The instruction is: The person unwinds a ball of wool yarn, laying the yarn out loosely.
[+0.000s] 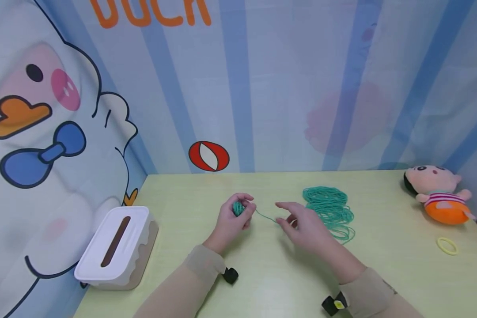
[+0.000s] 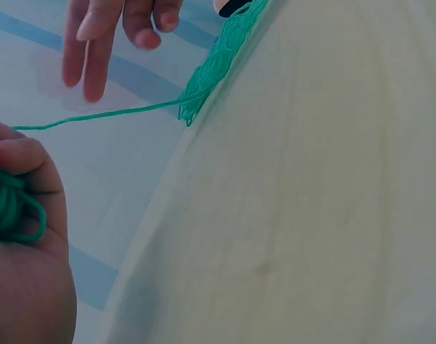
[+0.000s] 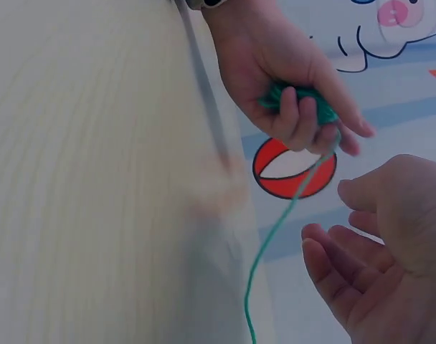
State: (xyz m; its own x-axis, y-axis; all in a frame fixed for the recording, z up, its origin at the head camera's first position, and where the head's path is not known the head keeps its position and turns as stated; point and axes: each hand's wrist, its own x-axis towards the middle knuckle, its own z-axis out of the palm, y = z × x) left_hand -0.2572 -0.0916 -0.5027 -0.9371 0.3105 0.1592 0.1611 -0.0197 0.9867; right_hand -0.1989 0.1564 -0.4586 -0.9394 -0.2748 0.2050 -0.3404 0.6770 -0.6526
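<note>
A small ball of green yarn (image 1: 238, 208) is held in my left hand (image 1: 228, 221), its fingers and thumb curled round it. From the ball a single yarn strand (image 3: 264, 247) runs past my right hand (image 1: 304, 223) towards a loose heap of green yarn (image 1: 327, 205) on the table. The right hand hovers beside the strand, thumb and fingers spread apart. In the right wrist view, nothing lies between those relaxed fingers (image 3: 340, 265). The left wrist view shows loops of the ball (image 2: 6, 204) against the left palm.
A white tissue box (image 1: 115, 247) with a brown slot stands at the table's left edge. To the right lie a plush doll (image 1: 441, 194) in orange shorts and a yellow ring (image 1: 447, 246). A printed cloth backdrop (image 1: 278, 88) rises behind the pale table (image 1: 262, 287).
</note>
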